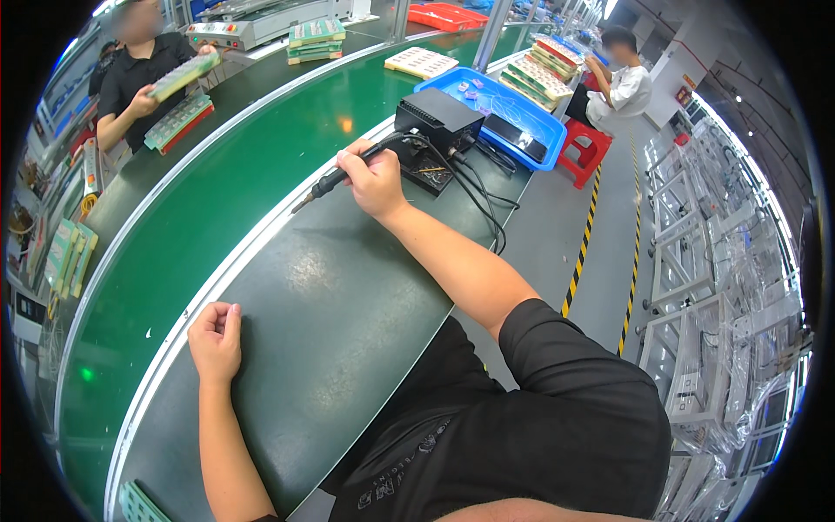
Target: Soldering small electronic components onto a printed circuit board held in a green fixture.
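Green conveyor [209,209] curved past your table [322,304]. Head view: your right hand [376,180] gripped a soldering iron [329,184] pen-style, likely for tip control, near the table's conveyor-side edge; your left hand [216,344], loosely clenched, apparently empty, lay at that edge.

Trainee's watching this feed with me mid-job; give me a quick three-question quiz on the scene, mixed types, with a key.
1. Which hand holds the soldering iron?
2. True or false: the left hand is gripping a screwdriver.
3. The tray beside the soldering station is: A) yellow, B) blue, C) white.

Key:
1. The right hand.
2. False; no tool shows in it.
3. B.
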A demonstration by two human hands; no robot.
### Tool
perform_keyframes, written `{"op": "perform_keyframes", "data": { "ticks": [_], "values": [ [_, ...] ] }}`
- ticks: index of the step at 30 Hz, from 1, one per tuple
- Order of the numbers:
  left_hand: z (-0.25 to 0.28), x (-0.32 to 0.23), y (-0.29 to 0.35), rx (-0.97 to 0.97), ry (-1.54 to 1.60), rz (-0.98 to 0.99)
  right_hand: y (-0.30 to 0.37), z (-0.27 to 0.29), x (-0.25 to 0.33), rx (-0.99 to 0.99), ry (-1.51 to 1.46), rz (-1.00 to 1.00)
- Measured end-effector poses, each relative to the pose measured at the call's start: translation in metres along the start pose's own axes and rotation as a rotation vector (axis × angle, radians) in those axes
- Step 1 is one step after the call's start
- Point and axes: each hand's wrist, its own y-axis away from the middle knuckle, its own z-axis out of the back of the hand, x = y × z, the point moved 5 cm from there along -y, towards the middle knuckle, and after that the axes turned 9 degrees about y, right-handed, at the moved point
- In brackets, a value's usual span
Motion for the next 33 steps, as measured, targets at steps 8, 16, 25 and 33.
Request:
{"op": "perform_keyframes", "data": {
  "ticks": [8, 16, 25, 33],
  "values": [
    [0.009, 0.005, 0.0, -0.131, 0.093, -0.102, -0.001, 0.001, 0.003, -0.004, -0.008, 0.007],
    [0.026, -0.009, 0.003, -0.369, 0.151, -0.294, -0.003, 0.001, 0.001, -0.01, -0.022, 0.011],
    [0.041, -0.012, -0.002, -0.608, -0.533, -0.369, -0.005, 0.004, 0.0, -0.01, -0.028, 0.006],
    [0.015, 0.0, -0.004, -0.208, -0.543, -0.045, -0.008, 0.005, 0.005, -0.022, -0.016, 0.012]
  ]
}}
